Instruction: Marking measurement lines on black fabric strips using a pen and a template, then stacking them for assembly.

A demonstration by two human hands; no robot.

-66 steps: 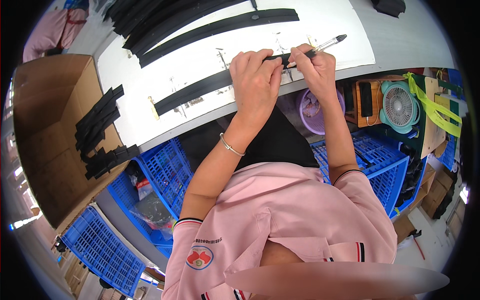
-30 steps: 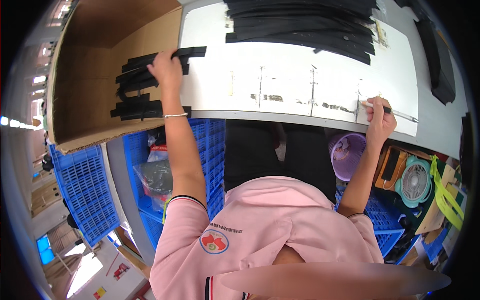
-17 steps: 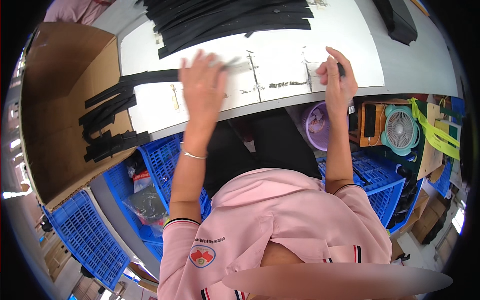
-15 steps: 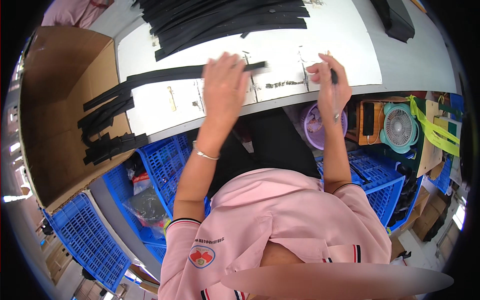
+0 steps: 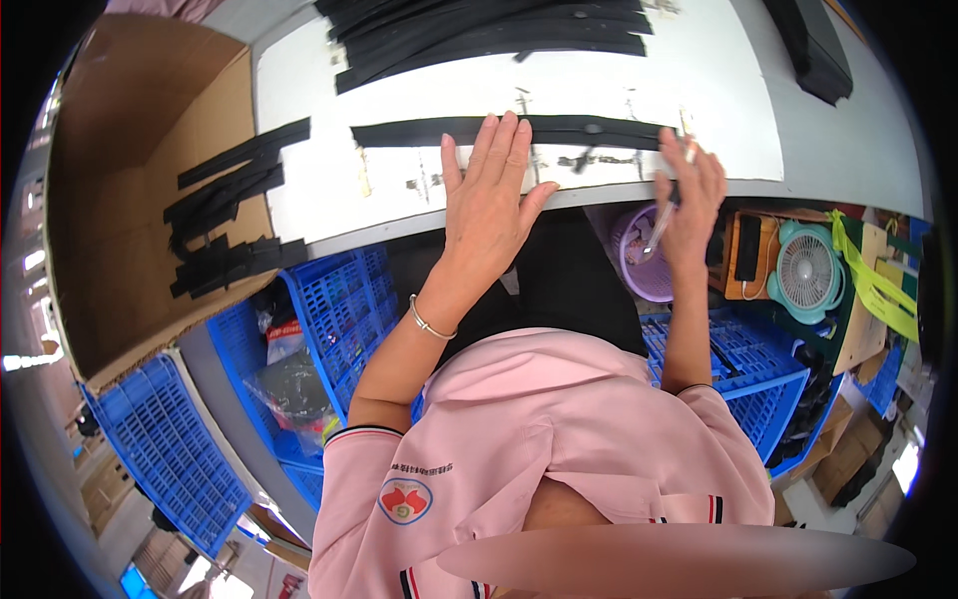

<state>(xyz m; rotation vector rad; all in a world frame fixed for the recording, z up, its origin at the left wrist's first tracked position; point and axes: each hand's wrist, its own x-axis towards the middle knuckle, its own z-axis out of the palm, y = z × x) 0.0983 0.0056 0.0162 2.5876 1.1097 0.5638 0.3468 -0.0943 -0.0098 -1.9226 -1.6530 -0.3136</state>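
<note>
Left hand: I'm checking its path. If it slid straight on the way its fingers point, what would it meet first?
The left hand already has fingertips at the single black strip; beyond lies the black strip pile.

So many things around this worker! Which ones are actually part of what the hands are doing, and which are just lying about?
In use:
left hand flat by the single black strip
right hand holding a pen-like tool
white work sheet

Lying about:
pile of black strips
cardboard box
blue crates
purple basket
small fan

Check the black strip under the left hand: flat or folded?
Flat: the black strip lies stretched straight across the white table, left hand fingertips pressing it.
</note>
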